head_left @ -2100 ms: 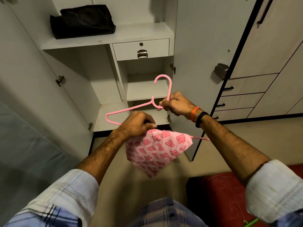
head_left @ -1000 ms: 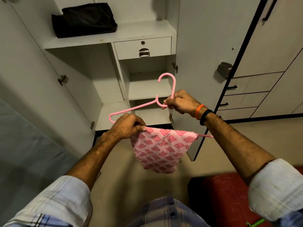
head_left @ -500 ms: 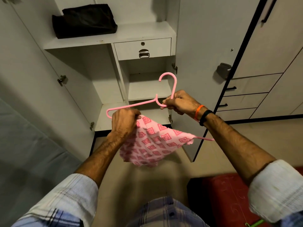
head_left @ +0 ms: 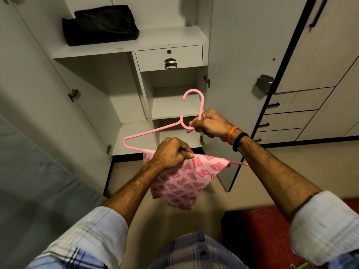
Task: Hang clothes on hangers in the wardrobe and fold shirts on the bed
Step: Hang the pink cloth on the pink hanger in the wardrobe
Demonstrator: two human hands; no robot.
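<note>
Both hands grip: left fingers pinching cloth, right fingers around hanger.

Wardrobe: white, both doors open, lit from above. Top shelf carries a black bag at its left. Drawer under the shelf's right half, with keyhole and metal pull. Two open shelves below the drawer; tall bay to its left. Right of the wardrobe: beige cabinet with black handles and black trim. Floor: beige. Grey bed left of the wardrobe; red seat below the cabinet.
</note>
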